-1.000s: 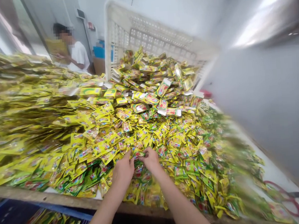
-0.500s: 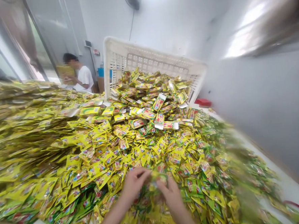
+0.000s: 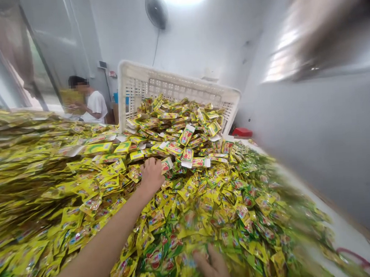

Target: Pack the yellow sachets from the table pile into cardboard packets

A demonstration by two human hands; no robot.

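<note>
A deep pile of small yellow-and-green sachets (image 3: pixel 226 203) covers the table. My left hand (image 3: pixel 152 174) reaches far forward onto the pile, its fingers curled down among sachets beside a small printed carton (image 3: pixel 167 164); what it grips is hidden. At the bottom edge, my right hand (image 3: pixel 213 268) lies on the near sachets with fingers stretched out and apart, partly cut off and blurred. A tilted white plastic crate (image 3: pixel 172 83) stands at the back, with small cartons (image 3: pixel 186 135) spilling from it onto the heap.
Stacked flat yellow sachets (image 3: pixel 23 165) rise at the left. A person in a white shirt (image 3: pixel 95 105) stands behind them. A red object (image 3: pixel 241 131) sits by the crate. A bare white table strip (image 3: pixel 344 229) runs along the grey wall, with a red loop (image 3: pixel 357 258) near its front.
My hands were together at the near part of the pile; the left has stretched forward to the cartons and the right has dropped to the bottom edge. The view tilted upward.
</note>
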